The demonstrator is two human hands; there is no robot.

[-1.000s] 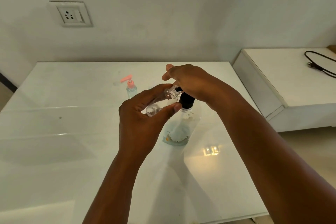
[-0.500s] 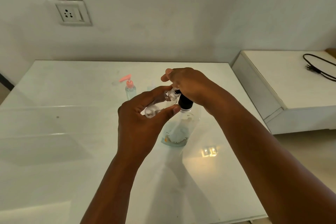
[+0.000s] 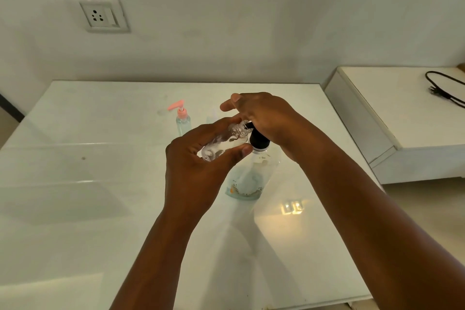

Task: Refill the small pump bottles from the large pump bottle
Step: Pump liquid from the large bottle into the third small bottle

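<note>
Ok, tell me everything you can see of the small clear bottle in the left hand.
The small clear bottle looks like transparent plastic, with no pump fitted and its threaded neck open. The left hand holds it tilted, nearly on its side, above the table, thumb along its lower edge and fingers behind. Its mouth meets the black nozzle of the large pump bottle, whose head the right hand covers. Bubbly streaks show inside; its fill level is unclear.

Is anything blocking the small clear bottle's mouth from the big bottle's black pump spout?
Nothing visible: the small clear plastic bottle, tilted in the left hand, has its open neck right at the black pump under the right hand.
</note>
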